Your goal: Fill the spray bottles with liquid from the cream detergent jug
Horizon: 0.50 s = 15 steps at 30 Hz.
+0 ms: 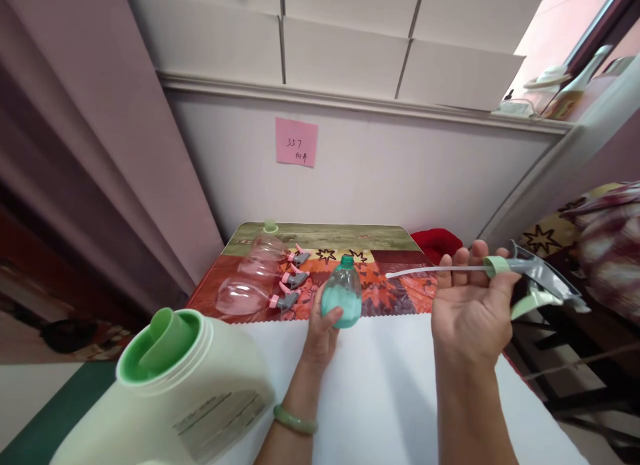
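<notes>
My left hand [324, 328] is wrapped round a small green see-through bottle [345, 295], which stands upright with its neck uncapped and pale blue-green liquid inside. To the right, my right hand [473, 298], palm up, grips a spray nozzle [537, 275] by its pale green collar. From that collar a thin white dip tube [425, 270] points left across the fingers, its tip apart from the bottle's mouth. At the lower left is a big cream-coloured jug [200, 378] with an open green pouring spout [160, 345].
Several clear pink spray bottles [243, 296] with grey and pink nozzles lie on the left of the patterned table cover [390, 288]. Behind them sits a small green cap [271, 226]. White sheet [380, 398] covers the near side. A pink note [297, 142] sticks to the wall.
</notes>
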Available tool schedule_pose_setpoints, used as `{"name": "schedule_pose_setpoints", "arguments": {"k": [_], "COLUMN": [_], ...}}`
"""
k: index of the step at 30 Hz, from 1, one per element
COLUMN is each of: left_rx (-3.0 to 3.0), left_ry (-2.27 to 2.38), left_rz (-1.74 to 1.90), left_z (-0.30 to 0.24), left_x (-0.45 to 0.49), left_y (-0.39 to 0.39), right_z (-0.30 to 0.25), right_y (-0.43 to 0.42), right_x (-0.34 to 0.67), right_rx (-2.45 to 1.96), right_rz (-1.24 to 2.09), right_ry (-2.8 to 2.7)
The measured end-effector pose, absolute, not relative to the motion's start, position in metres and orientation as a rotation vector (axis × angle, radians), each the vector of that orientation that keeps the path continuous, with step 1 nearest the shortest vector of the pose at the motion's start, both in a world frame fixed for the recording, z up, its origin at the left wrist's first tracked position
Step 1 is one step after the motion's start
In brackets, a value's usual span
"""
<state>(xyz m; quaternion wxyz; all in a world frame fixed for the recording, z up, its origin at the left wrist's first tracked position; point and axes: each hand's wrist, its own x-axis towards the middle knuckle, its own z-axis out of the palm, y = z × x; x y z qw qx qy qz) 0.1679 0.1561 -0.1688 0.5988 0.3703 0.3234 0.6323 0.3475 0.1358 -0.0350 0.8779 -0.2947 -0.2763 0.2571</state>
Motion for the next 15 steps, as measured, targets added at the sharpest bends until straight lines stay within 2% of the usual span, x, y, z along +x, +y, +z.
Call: {"name": "schedule_pose_setpoints", "arguments": {"k": [7,15], "left_rx": [0.462,0.439], "left_ry": [0.498,0.472], "left_rz": [1.37,1.315], "left_z": [-0.17,-0.169], "left_x": [0.167,0.174], "left_y": [0.153,0.152], "right_z": [-0.026,-0.03], "right_y": [0.141,0.154], "right_x": [0.331,0.333], "right_rx": [-0.463,-0.52], "right_rz": [0.398,0.399], "right_ry": [-0.509,-0.564]}}
